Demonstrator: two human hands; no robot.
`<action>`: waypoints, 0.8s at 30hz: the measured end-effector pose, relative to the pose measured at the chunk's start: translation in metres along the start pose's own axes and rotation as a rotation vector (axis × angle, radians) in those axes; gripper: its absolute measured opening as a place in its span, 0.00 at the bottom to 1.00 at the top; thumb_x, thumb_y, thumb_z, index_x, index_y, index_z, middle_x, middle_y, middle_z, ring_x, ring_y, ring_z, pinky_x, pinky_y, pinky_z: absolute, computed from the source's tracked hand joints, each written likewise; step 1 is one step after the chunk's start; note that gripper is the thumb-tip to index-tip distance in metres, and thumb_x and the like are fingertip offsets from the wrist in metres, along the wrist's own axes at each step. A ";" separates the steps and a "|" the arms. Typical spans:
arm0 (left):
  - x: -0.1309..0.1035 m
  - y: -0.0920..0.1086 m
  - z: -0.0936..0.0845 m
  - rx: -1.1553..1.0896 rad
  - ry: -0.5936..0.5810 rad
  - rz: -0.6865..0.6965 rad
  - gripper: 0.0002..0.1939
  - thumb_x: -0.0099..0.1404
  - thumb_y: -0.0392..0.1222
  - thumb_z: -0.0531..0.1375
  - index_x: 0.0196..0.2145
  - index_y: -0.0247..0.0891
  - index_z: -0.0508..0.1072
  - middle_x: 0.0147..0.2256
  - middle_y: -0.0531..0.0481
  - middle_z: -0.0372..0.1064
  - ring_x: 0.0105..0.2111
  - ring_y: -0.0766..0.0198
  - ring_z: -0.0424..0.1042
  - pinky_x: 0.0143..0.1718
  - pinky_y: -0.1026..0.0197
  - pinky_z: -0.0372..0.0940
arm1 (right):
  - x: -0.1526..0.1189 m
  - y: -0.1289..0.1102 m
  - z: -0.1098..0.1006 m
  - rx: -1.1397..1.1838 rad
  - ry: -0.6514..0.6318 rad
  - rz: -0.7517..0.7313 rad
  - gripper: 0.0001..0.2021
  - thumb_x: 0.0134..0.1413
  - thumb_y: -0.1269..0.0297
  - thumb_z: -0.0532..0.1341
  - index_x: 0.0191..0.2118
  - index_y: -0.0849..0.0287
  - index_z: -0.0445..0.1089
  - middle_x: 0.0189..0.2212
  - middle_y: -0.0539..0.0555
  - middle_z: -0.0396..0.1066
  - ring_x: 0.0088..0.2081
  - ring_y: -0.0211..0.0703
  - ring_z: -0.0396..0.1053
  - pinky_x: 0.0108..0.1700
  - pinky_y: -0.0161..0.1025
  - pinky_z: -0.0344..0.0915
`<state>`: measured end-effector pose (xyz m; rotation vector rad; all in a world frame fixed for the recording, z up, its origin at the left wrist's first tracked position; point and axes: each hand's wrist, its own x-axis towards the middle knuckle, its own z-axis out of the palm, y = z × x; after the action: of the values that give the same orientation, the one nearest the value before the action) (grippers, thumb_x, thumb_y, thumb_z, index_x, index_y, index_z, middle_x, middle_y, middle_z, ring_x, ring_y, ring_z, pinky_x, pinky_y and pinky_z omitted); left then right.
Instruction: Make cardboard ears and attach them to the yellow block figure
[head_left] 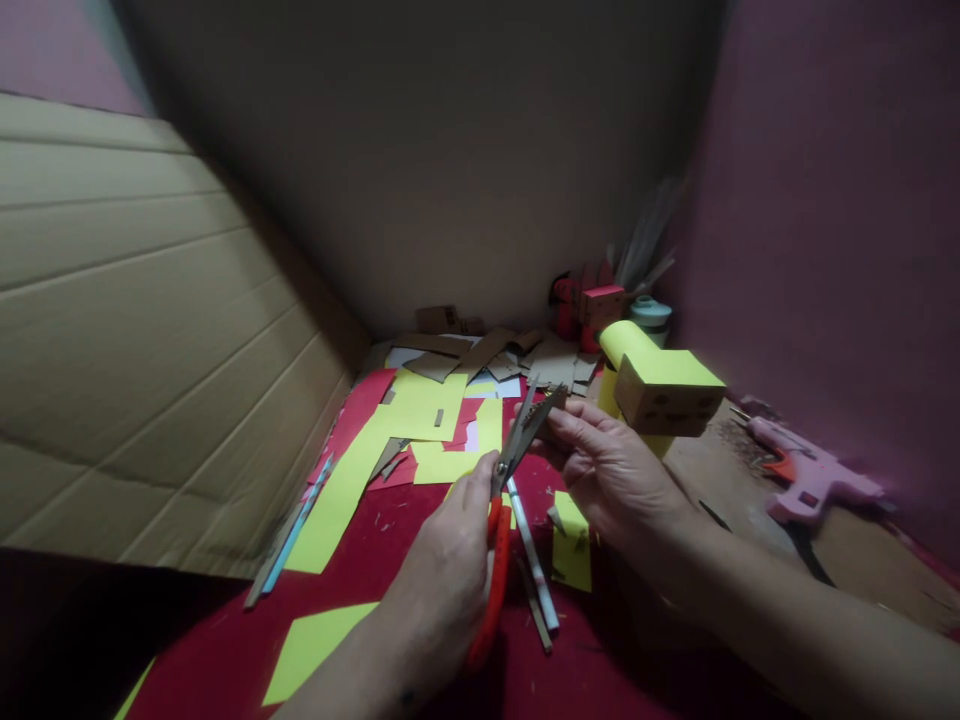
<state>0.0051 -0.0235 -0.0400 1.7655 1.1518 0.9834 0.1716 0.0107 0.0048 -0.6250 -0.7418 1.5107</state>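
Toward the right edge of the dark-red work surface stands a boxy brown cardboard form with a yellow paper top, beyond the right hand. The left hand, curled round red-orange handles, holds metal-bladed scissors over the middle, long axis running from the near edge, tips forward and slightly right, blades parted. At them, ahead and right of the left hand, the right pinches a small brown cardboard piece, its long axis unclear.
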 end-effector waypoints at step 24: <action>0.004 0.024 -0.002 1.044 -0.040 0.146 0.24 0.63 0.35 0.47 0.55 0.21 0.57 0.30 0.40 0.71 0.26 0.55 0.72 0.23 0.58 0.62 | 0.005 0.005 0.001 0.030 0.071 -0.003 0.04 0.45 0.73 0.65 0.25 0.58 0.74 0.22 0.49 0.75 0.26 0.36 0.70 0.39 0.38 0.66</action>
<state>0.0122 -0.0256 -0.0169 2.6738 1.6893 0.3924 0.1673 0.0151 0.0017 -0.6511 -0.6647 1.4865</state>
